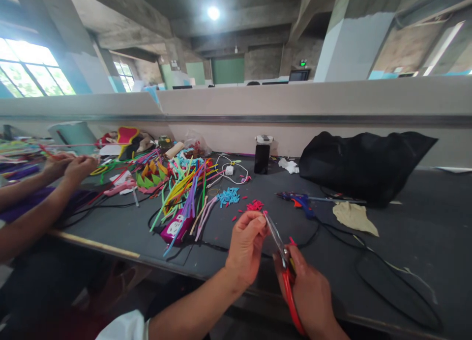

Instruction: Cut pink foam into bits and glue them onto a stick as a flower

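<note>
Head view: right hand (pixel 311 288) grips scissors (pixel 285 255) by the red handles. Left hand (pixel 246 249) pinches a pink piece (pixel 265 212) (mostly hidden by the fingers) between thumb and finger, just at the blade tips. Beyond, on the table (pixel 424 232), red bits (pixel 255 205) lie in a loose heap near blue bits (pixel 228 196).

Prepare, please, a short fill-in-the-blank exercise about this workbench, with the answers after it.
1. The right hand holds ____ with red handles.
2. The small pieces piled beside the red ones are ____.
3. In the picture, the upright phone stands to the ____ of the black bag.

Answers: scissors; blue; left.
</note>
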{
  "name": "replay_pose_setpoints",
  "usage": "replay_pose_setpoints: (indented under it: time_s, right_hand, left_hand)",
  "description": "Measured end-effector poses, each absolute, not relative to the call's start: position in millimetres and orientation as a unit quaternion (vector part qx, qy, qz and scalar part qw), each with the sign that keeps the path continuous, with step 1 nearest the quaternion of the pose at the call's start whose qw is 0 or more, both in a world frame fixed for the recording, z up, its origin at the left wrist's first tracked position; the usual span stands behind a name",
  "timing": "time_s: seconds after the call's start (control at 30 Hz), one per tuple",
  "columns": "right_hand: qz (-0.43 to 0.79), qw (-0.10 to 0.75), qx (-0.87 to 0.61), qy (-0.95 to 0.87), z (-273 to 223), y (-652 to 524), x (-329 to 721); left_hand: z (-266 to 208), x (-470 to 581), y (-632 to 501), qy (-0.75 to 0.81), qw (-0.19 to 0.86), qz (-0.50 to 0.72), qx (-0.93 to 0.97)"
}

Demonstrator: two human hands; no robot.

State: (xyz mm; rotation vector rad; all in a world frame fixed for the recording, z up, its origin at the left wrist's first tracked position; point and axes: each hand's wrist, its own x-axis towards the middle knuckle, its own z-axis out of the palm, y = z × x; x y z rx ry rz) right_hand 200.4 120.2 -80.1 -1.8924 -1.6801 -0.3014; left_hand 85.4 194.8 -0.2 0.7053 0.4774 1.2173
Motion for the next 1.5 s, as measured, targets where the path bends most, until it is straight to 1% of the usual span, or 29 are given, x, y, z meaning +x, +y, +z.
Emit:
replay_pose_setpoints:
  time_s: [0.17, 0.4, 0.5, 0.63, 0.73, 0.8, 0.9, 1.0, 1.07, 1.13, 1.2, 1.3, 1.5]
  right_hand:
    - [-0.164, 0.271, -0.708, -0.631, -82.5, 119.7, 201.2]
    - [-0.241, 0.279, -0.681, -0.633, -72.3, 118.6, 197.9]
    - [-0.254, 0.279, -0.671, -0.638, -71.0, 118.3, 197.5]
    - [-0.238, 0.281, -0.672, -0.642, -76.3, 118.5, 199.2]
    - [-0.200, 0.285, -0.681, -0.644, -81.2, 119.1, 200.5]
    - [-0.161, 0.302, -0.685, -0.643, -81.6, 119.7, 200.8]
    - [-0.101, 0.359, -0.673, -0.639, -75.4, 119.7, 200.5]
    - [-0.057, 0.432, -0.634, -0.639, -63.2, 117.2, 199.9]
    - [-0.062, 0.475, -0.604, -0.638, -54.2, 114.5, 199.6]
    - [-0.085, 0.499, -0.583, -0.635, -46.4, 111.7, 199.9]
    - [-0.105, 0.509, -0.582, -0.626, -40.8, 109.3, 200.8]
    - [-0.112, 0.515, -0.595, -0.607, -38.1, 106.7, 203.2]
    - [-0.080, 0.526, -0.588, -0.610, -42.3, 105.5, 207.6]
  left_hand:
    - [-0.1, 85.0, 194.2, 0.218, 0.734, 0.554, 0.325]
    - [0.1, 84.1, 192.3, 0.211, 0.736, 0.558, 0.321]
    - [1.2, 84.4, 191.1, 0.215, 0.737, 0.559, 0.313]
    - [3.0, 85.1, 190.8, 0.227, 0.738, 0.559, 0.302]
    - [3.5, 85.2, 192.2, 0.227, 0.742, 0.555, 0.300]
    - [3.1, 84.7, 193.4, 0.219, 0.749, 0.548, 0.300]
    - [1.7, 83.4, 194.3, 0.191, 0.763, 0.531, 0.317]
    - [-0.6, 81.8, 194.0, 0.188, 0.786, 0.478, 0.345]
    - [-2.4, 81.0, 194.3, 0.209, 0.807, 0.411, 0.370]
    - [-3.9, 80.5, 195.5, 0.236, 0.816, 0.344, 0.400]
    - [-4.2, 80.0, 197.4, 0.263, 0.810, 0.298, 0.431]
    - [-2.8, 79.4, 199.7, 0.284, 0.792, 0.265, 0.471]
    - [-1.0, 81.3, 197.1, 0.304, 0.782, 0.198, 0.506]
